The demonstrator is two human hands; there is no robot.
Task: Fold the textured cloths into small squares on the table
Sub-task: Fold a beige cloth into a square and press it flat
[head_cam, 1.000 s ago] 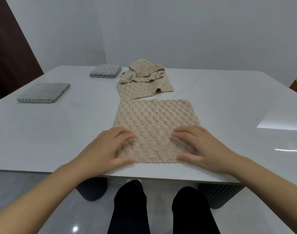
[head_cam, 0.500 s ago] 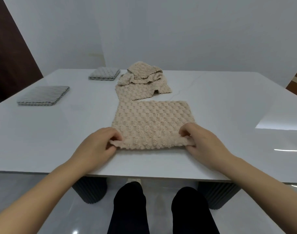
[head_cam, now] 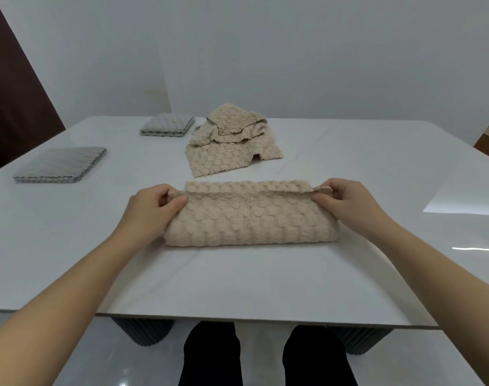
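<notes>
Head view shows a white table [head_cam: 265,288] with a tan bumpy cloth [head_cam: 251,218] lying in the middle, a bit nearer the front edge than the back edge. The cloth is folded over, so it makes a long, fat strip that runs from left to right. Its round fold faces the front edge, and its loose edges lie along the far side. The left hand [head_cam: 151,210] pinches the top loose edge at the strip's left end, with thumb and fingers curled around it. The right hand [head_cam: 346,204] pinches the same edge at the right end in the same way. The bottom layer peeks out just behind the edge they hold. Behind the strip, toward the back edge, sits a messy pile of tan cloths [head_cam: 232,140], with a small bare bit of table between the two. One folded gray cloth [head_cam: 61,164] lies flat near the left edge, well apart from the hands. A second gray cloth [head_cam: 167,127], also folded into a square, lies near the back edge, just beside the pile on its left. Under the front edge you can see two legs in black [head_cam: 210,358] and the dark ribbed table base [head_cam: 146,332]. A pale wall [head_cam: 293,65] stands behind the table.
</notes>
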